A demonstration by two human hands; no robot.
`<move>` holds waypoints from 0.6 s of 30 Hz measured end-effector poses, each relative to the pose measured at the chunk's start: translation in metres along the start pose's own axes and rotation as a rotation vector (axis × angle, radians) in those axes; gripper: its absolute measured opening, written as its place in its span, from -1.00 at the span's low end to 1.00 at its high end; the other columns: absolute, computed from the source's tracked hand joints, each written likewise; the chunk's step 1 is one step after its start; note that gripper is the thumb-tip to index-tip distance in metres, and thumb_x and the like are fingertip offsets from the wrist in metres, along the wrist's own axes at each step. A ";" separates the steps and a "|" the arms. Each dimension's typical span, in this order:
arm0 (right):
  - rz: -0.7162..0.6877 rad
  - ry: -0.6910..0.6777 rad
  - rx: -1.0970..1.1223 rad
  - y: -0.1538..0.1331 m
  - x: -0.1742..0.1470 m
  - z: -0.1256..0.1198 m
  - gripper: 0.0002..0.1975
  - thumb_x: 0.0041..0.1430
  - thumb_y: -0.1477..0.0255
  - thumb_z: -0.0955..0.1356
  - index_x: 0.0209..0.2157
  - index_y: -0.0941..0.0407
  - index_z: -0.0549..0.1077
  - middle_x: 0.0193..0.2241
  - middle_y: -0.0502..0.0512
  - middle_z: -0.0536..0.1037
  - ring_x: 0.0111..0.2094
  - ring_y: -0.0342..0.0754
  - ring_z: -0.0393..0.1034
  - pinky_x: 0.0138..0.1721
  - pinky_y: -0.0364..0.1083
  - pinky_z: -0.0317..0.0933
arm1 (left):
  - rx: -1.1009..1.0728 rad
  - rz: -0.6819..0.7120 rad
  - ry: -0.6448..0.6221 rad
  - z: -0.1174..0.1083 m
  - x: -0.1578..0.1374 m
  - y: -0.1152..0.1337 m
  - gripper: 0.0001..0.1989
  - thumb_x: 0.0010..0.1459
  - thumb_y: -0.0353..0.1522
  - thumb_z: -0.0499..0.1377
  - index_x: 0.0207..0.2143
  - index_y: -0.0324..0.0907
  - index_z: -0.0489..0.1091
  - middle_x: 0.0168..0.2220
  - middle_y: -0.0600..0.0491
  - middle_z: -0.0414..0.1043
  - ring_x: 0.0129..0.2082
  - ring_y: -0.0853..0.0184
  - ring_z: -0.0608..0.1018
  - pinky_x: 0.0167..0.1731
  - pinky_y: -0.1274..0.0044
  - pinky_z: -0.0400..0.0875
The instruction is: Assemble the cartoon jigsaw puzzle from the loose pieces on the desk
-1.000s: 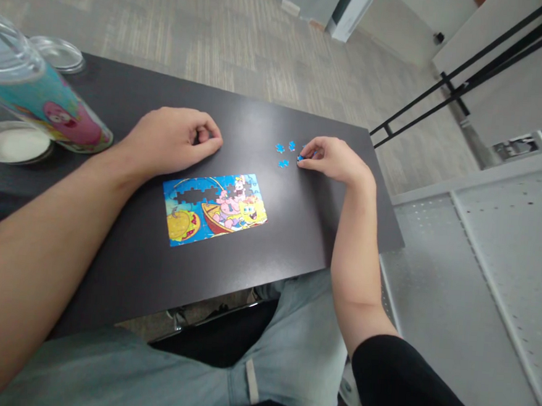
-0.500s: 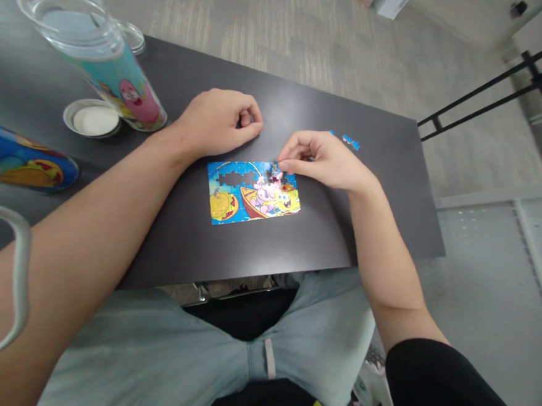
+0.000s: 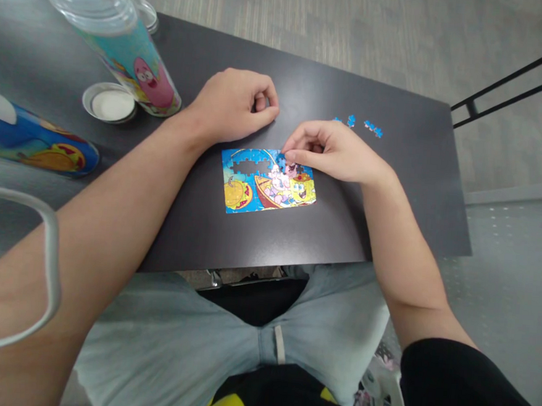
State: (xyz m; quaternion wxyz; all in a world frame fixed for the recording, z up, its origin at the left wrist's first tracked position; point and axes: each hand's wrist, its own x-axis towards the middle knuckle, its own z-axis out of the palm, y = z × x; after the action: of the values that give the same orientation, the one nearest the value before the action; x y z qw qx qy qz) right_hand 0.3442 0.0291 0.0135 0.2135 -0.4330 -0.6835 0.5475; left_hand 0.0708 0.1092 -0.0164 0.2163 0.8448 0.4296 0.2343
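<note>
A jigsaw puzzle (image 3: 241,201) with a cartoon picture of a boat, a burger and a yellow character lies on the dark table, with gaps in its upper part. At its upper edge, my right hand (image 3: 333,148) pinches a small blue puzzle piece (image 3: 281,160) between thumb and fingers, over a gap. My left hand (image 3: 238,105) rests on the table just behind the puzzle's upper left, fingers curled in a loose fist with nothing visible in it. Several loose blue puzzle pieces (image 3: 373,128) lie beyond my right hand.
A clear-topped cylinder (image 3: 153,86) with a pink cartoon figure stands at the left, near a round lid (image 3: 113,104) and another lid (image 3: 147,15). A blue printed cylinder (image 3: 38,143) lies at far left. A pale cable (image 3: 51,262) loops across my left forearm.
The view has shifted, so the table sits further right and higher. My right fingers have tilted the piece, and more of its blue face shows. My left hand stays in place.
</note>
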 end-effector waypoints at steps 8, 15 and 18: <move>-0.141 -0.060 -0.100 0.009 0.002 -0.007 -0.63 0.33 0.19 0.80 0.01 0.03 0.80 -0.20 0.05 0.78 -0.23 0.01 0.60 -0.23 0.01 0.44 | 0.028 0.024 0.002 0.001 0.000 -0.003 -0.68 0.51 -0.21 0.30 0.08 -0.16 0.80 -0.01 -0.08 0.83 -0.02 0.08 0.77 0.17 0.31 0.58; -0.234 -0.011 -0.295 0.021 0.004 -0.012 -0.54 0.28 0.04 0.84 -0.06 -0.01 0.77 -0.25 -0.04 0.57 -0.26 -0.01 0.36 -0.19 0.02 0.36 | 0.005 0.056 0.027 0.001 0.001 -0.003 -0.66 0.46 -0.18 0.27 0.02 -0.14 0.80 -0.05 -0.06 0.83 -0.07 0.11 0.74 0.06 0.34 0.55; -0.238 -0.002 -0.325 0.021 0.003 -0.012 -0.56 0.29 0.08 0.85 -0.08 0.00 0.75 -0.28 -0.06 0.52 -0.27 -0.01 0.34 -0.22 0.01 0.30 | 0.017 0.041 0.013 0.000 0.001 -0.002 -0.66 0.47 -0.19 0.28 0.04 -0.14 0.80 -0.03 -0.07 0.84 -0.07 0.11 0.75 0.06 0.33 0.55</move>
State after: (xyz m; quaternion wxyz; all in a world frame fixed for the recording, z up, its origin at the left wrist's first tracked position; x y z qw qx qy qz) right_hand 0.3589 0.0388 -0.0032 0.2032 -0.3774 -0.8095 0.4013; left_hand 0.0703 0.1108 -0.0175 0.2015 0.8537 0.4156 0.2407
